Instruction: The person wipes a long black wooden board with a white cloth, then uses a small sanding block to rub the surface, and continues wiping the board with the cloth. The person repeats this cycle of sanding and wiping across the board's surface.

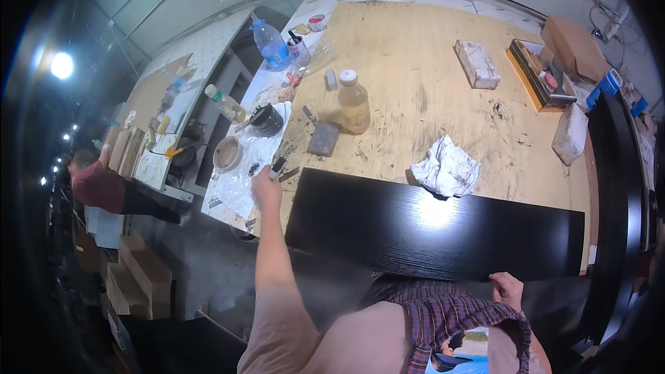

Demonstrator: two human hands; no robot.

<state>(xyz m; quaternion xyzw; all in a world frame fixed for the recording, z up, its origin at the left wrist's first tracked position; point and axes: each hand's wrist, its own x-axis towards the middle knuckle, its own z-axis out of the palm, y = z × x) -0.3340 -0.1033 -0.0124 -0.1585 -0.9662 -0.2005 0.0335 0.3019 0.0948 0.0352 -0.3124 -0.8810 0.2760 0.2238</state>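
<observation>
My left hand [265,187] is closed around a small tool with a dark end [278,165], perhaps a brush or scraper; its exact kind is too small to tell. Just beyond it on white plastic sheeting [232,190] stand a black-smeared pot [266,120] and a round tan dish [227,154]. A long glossy black board [429,225] with visible grain lies along the table's near edge, in front of my body. At its near edge, my right hand [508,289] has its fingers curled against the board. A crumpled white cloth or paper [447,167] touches the board's far edge.
A bottle of amber liquid [355,105] and a grey block [323,139] stand mid-table. Farther back are a wrapped block [477,65], an open box [540,76] and a large clear bottle [271,46]. Dark boards [613,215] line the right. Another person [104,187] is at left.
</observation>
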